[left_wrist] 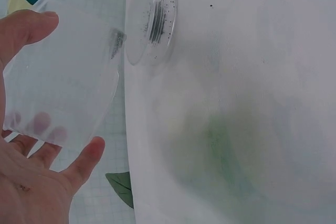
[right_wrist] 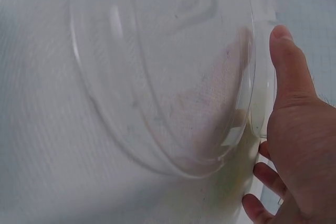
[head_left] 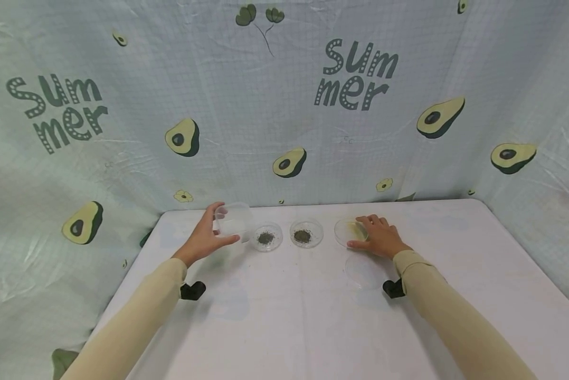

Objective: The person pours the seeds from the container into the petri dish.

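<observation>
My left hand point(head_left: 206, 240) holds a translucent plastic cup point(head_left: 234, 219), tilted beside the leftmost petri dish point(head_left: 267, 248). Dark granules point(left_wrist: 116, 43) show near the cup's rim in the left wrist view. That petri dish holds a small heap of dark granules point(head_left: 266, 238). To its right, a second petri dish point(head_left: 316, 224) has a similar heap point(head_left: 302, 236). My right hand point(head_left: 381, 236) grips a third petri dish point(head_left: 341, 232) at its right side, thumb near and fingers far. Something yellowish point(head_left: 358, 230) shows there, partly hidden by the hand.
A clear round dish or lid point(head_left: 362, 272) lies on the white table point(head_left: 275, 316) in front of the right hand, large in the right wrist view. A printed cloth point(head_left: 246, 105) hangs behind the table. A few dark specks are scattered near the dishes.
</observation>
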Tool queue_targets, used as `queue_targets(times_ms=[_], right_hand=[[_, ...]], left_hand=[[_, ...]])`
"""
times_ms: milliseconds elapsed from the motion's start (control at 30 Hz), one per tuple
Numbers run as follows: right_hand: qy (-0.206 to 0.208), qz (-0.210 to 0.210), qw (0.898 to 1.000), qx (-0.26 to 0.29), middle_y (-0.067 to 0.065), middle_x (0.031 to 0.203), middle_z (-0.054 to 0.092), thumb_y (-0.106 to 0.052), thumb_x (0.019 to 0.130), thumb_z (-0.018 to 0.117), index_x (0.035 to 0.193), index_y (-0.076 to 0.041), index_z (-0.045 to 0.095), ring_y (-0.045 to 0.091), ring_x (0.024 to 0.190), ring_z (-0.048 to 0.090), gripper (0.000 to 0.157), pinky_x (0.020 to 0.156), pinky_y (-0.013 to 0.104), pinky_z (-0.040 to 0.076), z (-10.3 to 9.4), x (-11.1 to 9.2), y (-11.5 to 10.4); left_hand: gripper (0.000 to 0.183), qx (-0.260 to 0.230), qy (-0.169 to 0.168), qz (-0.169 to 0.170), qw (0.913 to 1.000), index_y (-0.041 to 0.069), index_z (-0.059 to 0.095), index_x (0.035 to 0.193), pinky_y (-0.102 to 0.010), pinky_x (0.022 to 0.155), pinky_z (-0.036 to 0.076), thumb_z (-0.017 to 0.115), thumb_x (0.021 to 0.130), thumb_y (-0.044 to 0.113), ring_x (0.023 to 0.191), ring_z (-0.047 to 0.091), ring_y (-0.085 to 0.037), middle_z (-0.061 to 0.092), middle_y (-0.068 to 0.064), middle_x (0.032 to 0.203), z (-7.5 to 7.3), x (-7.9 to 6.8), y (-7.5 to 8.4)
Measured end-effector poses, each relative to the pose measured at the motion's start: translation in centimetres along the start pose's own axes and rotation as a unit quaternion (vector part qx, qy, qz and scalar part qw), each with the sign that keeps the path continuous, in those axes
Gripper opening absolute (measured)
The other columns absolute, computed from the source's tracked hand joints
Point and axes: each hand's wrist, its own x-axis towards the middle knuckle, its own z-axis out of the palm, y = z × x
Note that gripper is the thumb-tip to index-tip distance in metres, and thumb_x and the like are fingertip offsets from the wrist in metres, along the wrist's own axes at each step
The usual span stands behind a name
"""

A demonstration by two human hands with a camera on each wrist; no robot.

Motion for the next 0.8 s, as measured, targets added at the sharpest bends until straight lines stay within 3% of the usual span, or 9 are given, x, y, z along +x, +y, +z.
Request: queue_targets(times_ms=[800], right_hand=[[-0.002, 0.008, 1.000, -0.017, 0.025, 0.135, 0.045, -0.063, 0.082, 0.064, 0.145, -0.010, 0.039, 0.045, 0.123, 0.042, 0.086, 0.094, 0.067, 0.038, 0.1, 0.1, -0.7]], left_hand=[[0.097, -0.004, -0.014, 0.020, 0.9997, 0.017, 0.017, 0.151, -0.052, 0.107, 0.042, 0.081, 0.079, 0.029, 0.141, 0.032, -0.033, 0.034, -0.013, 0.150, 2.0, 1.0, 2.6]])
